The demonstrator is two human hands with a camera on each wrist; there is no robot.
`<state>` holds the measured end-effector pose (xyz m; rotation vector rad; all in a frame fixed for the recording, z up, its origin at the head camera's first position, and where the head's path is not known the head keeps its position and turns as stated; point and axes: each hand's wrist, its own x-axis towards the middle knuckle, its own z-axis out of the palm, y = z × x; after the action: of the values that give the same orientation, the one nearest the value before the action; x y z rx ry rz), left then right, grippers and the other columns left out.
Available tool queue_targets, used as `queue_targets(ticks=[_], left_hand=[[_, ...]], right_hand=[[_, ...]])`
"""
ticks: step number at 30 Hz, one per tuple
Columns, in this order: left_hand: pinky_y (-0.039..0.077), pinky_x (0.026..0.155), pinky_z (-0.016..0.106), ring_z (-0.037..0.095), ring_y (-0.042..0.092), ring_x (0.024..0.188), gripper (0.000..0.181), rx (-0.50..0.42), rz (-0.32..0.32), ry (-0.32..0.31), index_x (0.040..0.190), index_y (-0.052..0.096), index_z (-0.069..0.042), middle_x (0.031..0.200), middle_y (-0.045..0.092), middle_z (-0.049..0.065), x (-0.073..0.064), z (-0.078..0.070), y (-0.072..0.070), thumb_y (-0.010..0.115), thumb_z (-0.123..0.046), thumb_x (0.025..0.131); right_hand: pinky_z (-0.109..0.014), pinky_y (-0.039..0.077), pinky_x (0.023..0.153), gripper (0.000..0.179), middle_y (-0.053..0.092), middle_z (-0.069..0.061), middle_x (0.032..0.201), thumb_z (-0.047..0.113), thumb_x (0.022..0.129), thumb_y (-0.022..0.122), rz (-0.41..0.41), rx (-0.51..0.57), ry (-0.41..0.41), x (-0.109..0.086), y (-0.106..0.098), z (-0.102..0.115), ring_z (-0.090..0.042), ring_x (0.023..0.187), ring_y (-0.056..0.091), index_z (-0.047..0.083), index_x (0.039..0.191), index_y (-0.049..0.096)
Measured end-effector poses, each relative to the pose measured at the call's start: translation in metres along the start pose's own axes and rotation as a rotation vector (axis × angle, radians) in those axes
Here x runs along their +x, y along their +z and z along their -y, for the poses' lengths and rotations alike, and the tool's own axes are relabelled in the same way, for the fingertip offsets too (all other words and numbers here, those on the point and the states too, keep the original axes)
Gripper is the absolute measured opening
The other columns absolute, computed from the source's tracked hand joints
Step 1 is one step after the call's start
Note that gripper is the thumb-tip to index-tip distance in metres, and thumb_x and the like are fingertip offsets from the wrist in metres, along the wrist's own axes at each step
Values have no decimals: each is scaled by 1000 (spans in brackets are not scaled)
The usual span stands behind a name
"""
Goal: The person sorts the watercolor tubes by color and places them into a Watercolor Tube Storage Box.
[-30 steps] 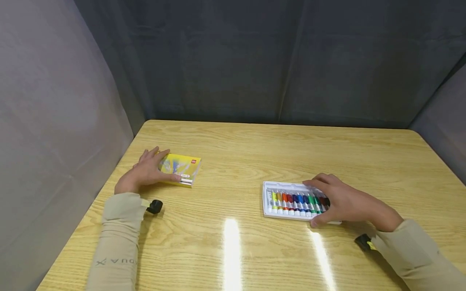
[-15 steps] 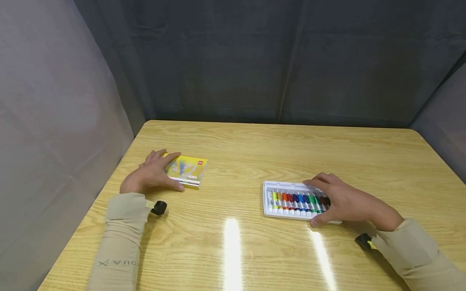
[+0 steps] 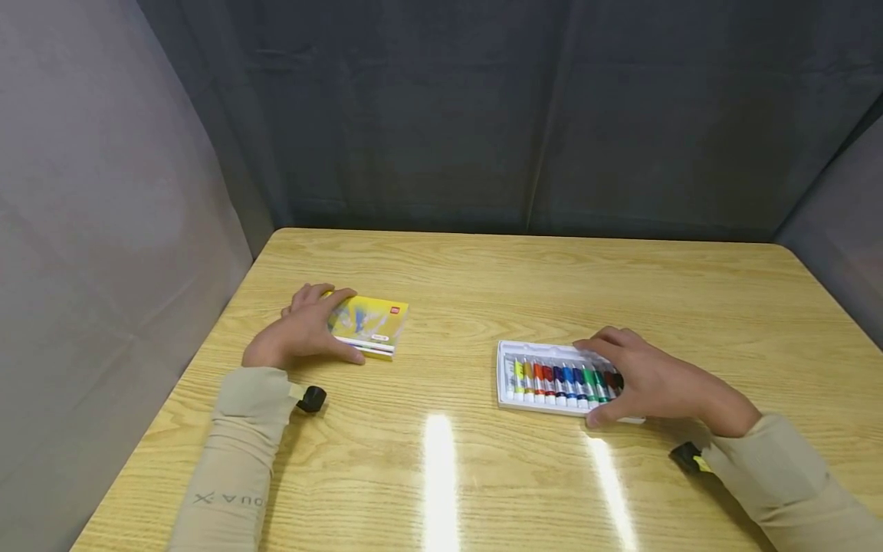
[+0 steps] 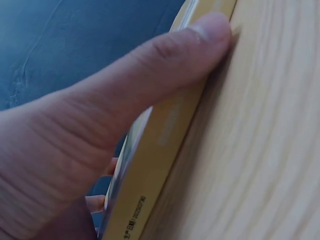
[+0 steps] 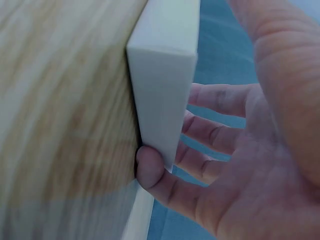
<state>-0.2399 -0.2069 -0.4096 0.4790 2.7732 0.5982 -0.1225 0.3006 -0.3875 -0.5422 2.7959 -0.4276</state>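
Observation:
At the left of the head view, my left hand (image 3: 306,330) spans the left end of a flat yellow printed box (image 3: 375,316), thumb on its near side and fingers at its far side. The left wrist view has the thumb against the yellow side wall (image 4: 162,150), low over the wood. To the right, a white tray (image 3: 545,349) holds a row of coloured paint tubes (image 3: 560,383). My right hand (image 3: 641,379) grips the tray's right end, hiding some tubes. Fingertips touch the tray's white wall (image 5: 162,95) in the right wrist view.
Both things lie on a light wooden table (image 3: 441,284) with rounded far corners. A dark curtain (image 3: 441,115) hangs behind it, and a grey curtain (image 3: 110,230) runs along the left. Black wrist cameras (image 3: 314,399) stick out from both sleeves.
My left hand has slid the yellow box to the right along the table. The right hand and the paint tray have stayed almost in place.

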Motion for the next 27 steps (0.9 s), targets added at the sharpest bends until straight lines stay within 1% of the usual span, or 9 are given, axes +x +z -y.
queue_targets(ticks=[4,9,11,15,19,22,25,27], left_hand=[[20,115,76,43,10,156,127,5,-5,27,161,34,-27,166,26,14,3,-4,4,91,-72,57],[18,117,75,44,5,158,128,4,-6,48,161,35,-25,165,28,13,5,-10,8,91,-73,56],[17,117,75,42,4,159,128,1,-7,51,161,35,-24,165,28,12,6,-14,9,91,-72,57],[21,116,72,38,6,161,128,15,-7,53,160,35,-20,164,30,11,8,-20,12,89,-75,58],[25,112,73,37,14,159,127,31,-5,70,160,35,-17,164,31,11,11,-27,14,88,-75,60],[29,108,70,36,23,154,127,47,-8,82,160,35,-17,162,33,10,11,-31,15,87,-75,60],[29,109,69,35,28,152,127,57,-5,92,160,35,-18,162,35,10,11,-36,17,88,-75,60],[27,111,72,35,29,152,126,53,1,106,160,36,-18,163,36,10,11,-40,19,88,-74,60]], right_hand=[[-50,52,93,118,51,-16,141,84,61,79,-14,-6,-5,1,1,0,-31,120,51,12,150,51],[-54,52,94,118,51,-19,142,84,62,79,-22,-11,-1,2,2,0,-33,122,50,11,151,50],[-55,52,95,119,50,-19,143,85,62,78,-20,-15,5,3,2,1,-33,122,50,11,151,50],[-56,52,95,120,50,-20,144,86,62,77,-18,-19,14,5,2,2,-34,122,51,11,152,49],[-54,53,96,121,51,-20,142,86,62,77,-34,-24,10,8,2,4,-33,121,52,9,151,50],[-52,53,95,119,53,-19,140,85,63,77,-55,-34,1,11,2,5,-32,119,53,8,150,52],[-51,53,95,116,54,-17,139,84,64,78,-73,-47,-5,13,3,7,-30,117,53,8,149,53],[-50,53,94,116,54,-17,138,84,64,78,-84,-55,-8,15,3,8,-29,116,54,8,148,54]])
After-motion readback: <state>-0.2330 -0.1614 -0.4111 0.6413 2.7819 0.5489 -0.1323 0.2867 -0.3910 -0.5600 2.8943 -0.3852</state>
